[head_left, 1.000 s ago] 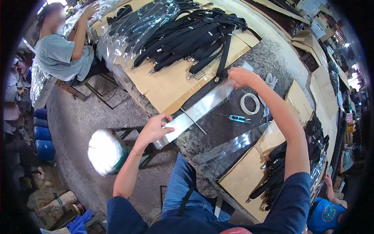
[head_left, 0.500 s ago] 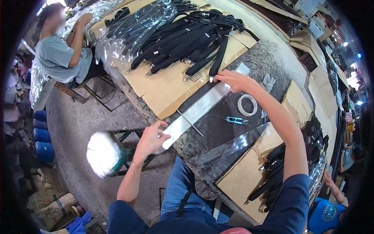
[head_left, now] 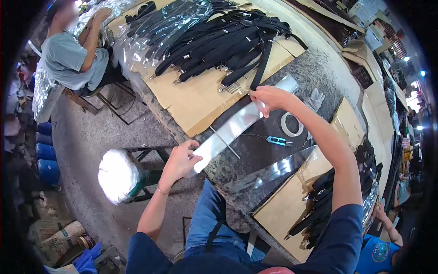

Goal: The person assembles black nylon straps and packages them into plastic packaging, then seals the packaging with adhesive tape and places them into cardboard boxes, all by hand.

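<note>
Left hand (head_left: 179,165) pinching near end of long clear plastic sleeve (head_left: 229,132); right hand (head_left: 270,99) gripping its far part, blue-handled thread snips (head_left: 276,140) beside, below right grip.

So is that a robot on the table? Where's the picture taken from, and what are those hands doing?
No robot here! These are a person's bare hands, seen by a camera worn on that person's head, looking forward and down. The left hand is at the near end of a shiny clear plastic strip. The right hand is farther along it, fingertips by the end of a black strap; I can't tell whether they pinch it. A thin rod crosses the strip. Beside it on the table are a white ring and a small blue tool. Black straps with metal clips lie on cardboard.
</note>
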Available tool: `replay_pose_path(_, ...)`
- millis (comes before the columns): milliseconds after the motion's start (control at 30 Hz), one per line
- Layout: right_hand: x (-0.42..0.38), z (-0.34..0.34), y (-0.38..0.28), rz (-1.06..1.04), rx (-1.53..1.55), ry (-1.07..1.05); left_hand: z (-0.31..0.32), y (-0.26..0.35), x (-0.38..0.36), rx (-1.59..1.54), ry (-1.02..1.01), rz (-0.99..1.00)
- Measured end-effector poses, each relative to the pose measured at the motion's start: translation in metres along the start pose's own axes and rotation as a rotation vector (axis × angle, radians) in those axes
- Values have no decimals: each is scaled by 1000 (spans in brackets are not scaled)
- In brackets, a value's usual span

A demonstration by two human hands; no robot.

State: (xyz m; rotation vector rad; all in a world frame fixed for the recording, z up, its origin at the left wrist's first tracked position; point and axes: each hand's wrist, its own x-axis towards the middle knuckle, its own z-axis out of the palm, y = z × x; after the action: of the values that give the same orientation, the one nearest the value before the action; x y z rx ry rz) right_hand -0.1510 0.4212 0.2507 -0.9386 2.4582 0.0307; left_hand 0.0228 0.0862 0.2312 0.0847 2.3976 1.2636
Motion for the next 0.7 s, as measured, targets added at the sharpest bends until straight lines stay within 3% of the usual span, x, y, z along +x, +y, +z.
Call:
replay_pose_path(67,3,9,5,17,-45,-66,4,-2,1,-26,-14,-24)
replay_pose_path(233,-13,14,13,-255,-27,216,7,-3,4,27,49,96)
replay_pose_path(367,-22,17,5,-161,159,153,8,-1,3,13,49,102)
replay_pose_path(433,-25,9,-4,55,257,102,6,3,-1,21,15,114)
replay_pose_path(567,-24,4,-15,-92,150,167,-3,29,-10,103,3,106)
replay_pose_path(633,-30,1,-29,-203,-353,441,-5,38,-13,156,84,231)
replay_pose_path(667,-32,0,-40,-209,-345,446,-6,38,-12,163,84,222)
replay_pose_path(700,-33,2,-53,-110,-189,617,-7,37,-10,138,86,250)
